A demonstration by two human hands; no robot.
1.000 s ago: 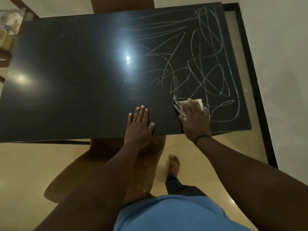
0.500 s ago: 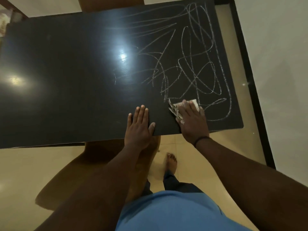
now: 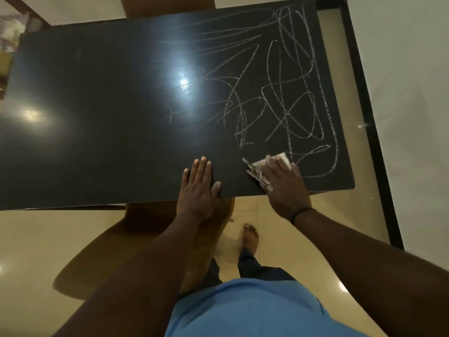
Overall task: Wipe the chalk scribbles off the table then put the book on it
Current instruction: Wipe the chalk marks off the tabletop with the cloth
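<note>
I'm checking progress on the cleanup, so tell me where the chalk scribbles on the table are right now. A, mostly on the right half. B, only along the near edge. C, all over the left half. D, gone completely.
A: the chalk scribbles cover the right half of the table, beyond the tissue under the right hand.

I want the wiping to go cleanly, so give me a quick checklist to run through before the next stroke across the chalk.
1. Tissue under the right hand, flat on the table: ok.
2. Left hand braced flat at the near edge: ok.
3. Chalk scribbles gone: not ok, most remain beyond and to the right of the tissue.
4. Stroke path free of objects: ok.
5. Tissue has clean area left: cannot tell.
6. Book within reach: cannot tell, none recognisable in view.
</note>
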